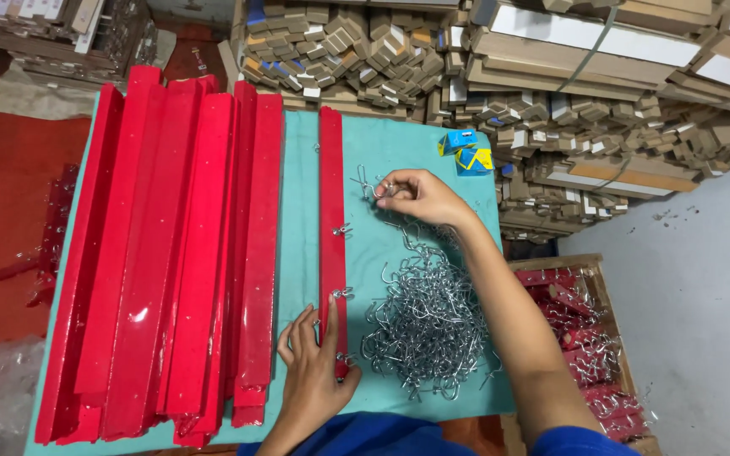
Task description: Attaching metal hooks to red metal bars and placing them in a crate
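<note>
At the near edge of the teal-covered table [399,152], we see the left hand [313,371] lying flat, fingers loosely spread, its thumb pressed along the lower end of a single red strip [331,219] that lies lengthwise by itself. Small metal hooks [341,230] already sit at intervals on that strip's right edge. Just beside it to the right, we find a tangled heap of silver wire hooks [428,321] spilling across the cloth. Farther up, the right hand [420,198] reaches past the heap, its fingertips pinched together on one loose hook [379,189] near the strip's upper half. To the left, a stack of matching red strips [179,253] covers much of the table. Off the table's right side, a wooden crate [597,279] holds more red pieces fitted with hooks. Two small blue and yellow boxes [466,152] sit at the far edge, and beyond them we see bundled cardboard pieces [551,76] piled high.
</note>
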